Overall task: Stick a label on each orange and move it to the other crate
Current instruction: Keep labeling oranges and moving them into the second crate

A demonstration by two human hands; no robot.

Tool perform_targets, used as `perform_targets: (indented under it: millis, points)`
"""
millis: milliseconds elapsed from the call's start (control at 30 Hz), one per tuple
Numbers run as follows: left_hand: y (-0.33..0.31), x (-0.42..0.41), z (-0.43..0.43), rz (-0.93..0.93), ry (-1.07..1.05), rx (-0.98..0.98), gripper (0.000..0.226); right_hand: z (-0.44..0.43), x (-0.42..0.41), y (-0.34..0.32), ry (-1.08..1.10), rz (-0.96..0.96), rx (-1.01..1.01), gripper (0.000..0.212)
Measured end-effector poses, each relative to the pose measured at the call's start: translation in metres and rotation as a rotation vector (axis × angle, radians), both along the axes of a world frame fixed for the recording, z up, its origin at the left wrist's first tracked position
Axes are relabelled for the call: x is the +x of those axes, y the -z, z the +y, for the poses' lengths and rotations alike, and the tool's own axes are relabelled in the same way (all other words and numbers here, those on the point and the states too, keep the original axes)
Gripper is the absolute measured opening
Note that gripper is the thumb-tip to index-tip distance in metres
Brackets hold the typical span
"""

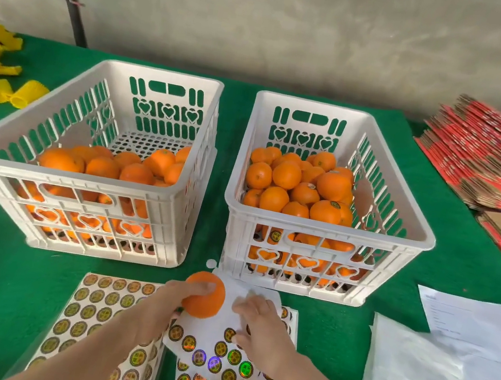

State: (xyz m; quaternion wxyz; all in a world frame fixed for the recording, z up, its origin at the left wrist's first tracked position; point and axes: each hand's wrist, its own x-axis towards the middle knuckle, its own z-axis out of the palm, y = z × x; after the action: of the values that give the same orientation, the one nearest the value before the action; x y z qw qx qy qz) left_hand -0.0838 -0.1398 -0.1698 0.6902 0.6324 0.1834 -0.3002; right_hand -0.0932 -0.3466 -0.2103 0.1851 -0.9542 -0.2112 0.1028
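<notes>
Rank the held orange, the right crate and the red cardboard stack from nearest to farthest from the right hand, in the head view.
1. Orange: just left of the right hand, gripped by the left hand.
2. Right crate: directly behind the right hand.
3. Red cardboard stack: far back on the right.
</notes>
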Motion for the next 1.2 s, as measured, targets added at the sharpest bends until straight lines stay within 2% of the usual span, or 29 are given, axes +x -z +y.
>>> perform_targets:
  millis: [67,200,333,433,533,667,767,833,933,1033,1100,1200]
  points:
    - [-0.003,-0.002,-0.001,-0.060,0.035,-0.009,0.079,-0.001,-0.003,0.003,0.016,-0.050,0.026,0.043]
    - [0.000,-0.006,0.001,-0.057,0.124,-0.020,0.098,-0.001,-0.007,0.007,0.031,-0.103,0.053,0.041]
    - [0.001,-0.009,-0.006,-0.021,0.230,-0.056,0.089,0.000,-0.006,0.008,0.002,-0.110,0.071,0.041]
    - [0.007,-0.005,-0.014,0.034,0.046,-0.165,0.089,-0.001,-0.006,0.009,0.009,-0.113,0.136,0.039]
    - [0.016,-0.004,-0.015,0.143,-0.147,-0.345,0.075,-0.004,-0.008,0.010,0.055,-0.145,0.250,0.031]
    - [0.029,-0.006,-0.014,0.196,-0.233,-0.430,0.069,-0.005,-0.011,0.009,0.066,-0.192,0.346,0.019]
    - [0.031,-0.006,-0.014,0.203,-0.217,-0.420,0.067,-0.006,-0.014,0.007,0.037,-0.210,0.406,0.007]
    - [0.029,-0.006,-0.014,0.184,-0.189,-0.408,0.066,-0.007,-0.015,0.007,0.050,-0.200,0.413,0.009]
    - [0.012,-0.008,-0.011,0.100,-0.073,-0.284,0.071,-0.011,-0.014,0.003,0.109,-0.131,0.444,0.008]
    - [-0.011,-0.010,-0.003,-0.096,0.104,0.065,0.093,-0.013,-0.009,-0.004,0.200,0.011,0.517,0.007]
    - [-0.024,-0.010,0.001,-0.284,0.149,0.276,0.086,-0.012,-0.006,-0.014,0.293,0.125,0.560,0.006]
    - [-0.044,-0.011,0.001,-0.464,0.143,0.296,0.073,-0.006,0.001,-0.041,0.374,0.162,0.676,0.012]
